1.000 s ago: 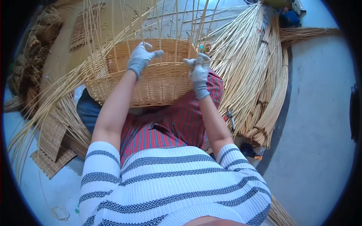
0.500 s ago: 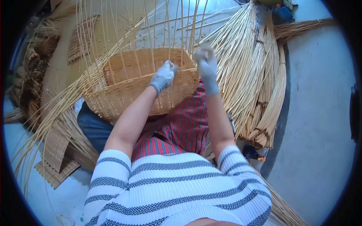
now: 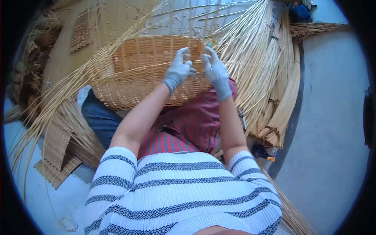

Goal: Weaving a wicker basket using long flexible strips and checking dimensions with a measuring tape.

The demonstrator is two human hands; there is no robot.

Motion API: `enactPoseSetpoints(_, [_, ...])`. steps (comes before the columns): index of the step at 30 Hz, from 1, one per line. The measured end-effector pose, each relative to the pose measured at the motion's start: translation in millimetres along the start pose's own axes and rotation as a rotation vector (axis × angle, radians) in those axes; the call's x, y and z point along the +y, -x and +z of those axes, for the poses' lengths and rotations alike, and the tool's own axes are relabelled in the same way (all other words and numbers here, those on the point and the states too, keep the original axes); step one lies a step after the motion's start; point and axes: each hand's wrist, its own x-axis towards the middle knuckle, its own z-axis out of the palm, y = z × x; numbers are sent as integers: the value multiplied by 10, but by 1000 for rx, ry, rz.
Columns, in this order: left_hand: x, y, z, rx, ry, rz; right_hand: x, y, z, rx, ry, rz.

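Okay, so a wicker basket (image 3: 145, 88) is seen tilted across the lap, over a red striped cloth (image 3: 192, 121), with its opening turned upward. Its near rim is crossed by the gloved left hand (image 3: 179, 70), which is half open, fingers and thumb spread, nothing seen gripped; whether the weave is touched can't be told. Just beside it, near the basket's right end, the gloved right hand (image 3: 216, 73) is also held loosely open, fingers pointed up and inward. Only a narrow gap is left between the two. Inside the basket, the woven far wall is exposed, and thin upright stakes are blurred above the rim. The left end is crowded by long loose strands (image 3: 66, 94) trailing outward. On the right, elbow room is bounded by tied bundles of pale canes (image 3: 250, 74), with a wide stretch of grey floor (image 3: 325, 117) left beyond. Past the far rim, the ground is littered with small scraps (image 3: 178, 18).
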Motion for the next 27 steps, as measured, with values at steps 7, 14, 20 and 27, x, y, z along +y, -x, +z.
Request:
enactPoseSetpoints(7, [5,1396,-2153,507,119,105,-442,-377,154,-121,532,242])
enactPoseSetpoints(14, [502,1971,-3378,857,-215,211,-1862,663,1388,-106,-288,40])
enactPoseSetpoints(20, [491,2146,-3166,765,155,179,-3500,1204,2140,-599,-572,-746])
enactPoseSetpoints(27, [372,2232,-3248,826,13,237,-4168,1023,2185,-202,-519,-796])
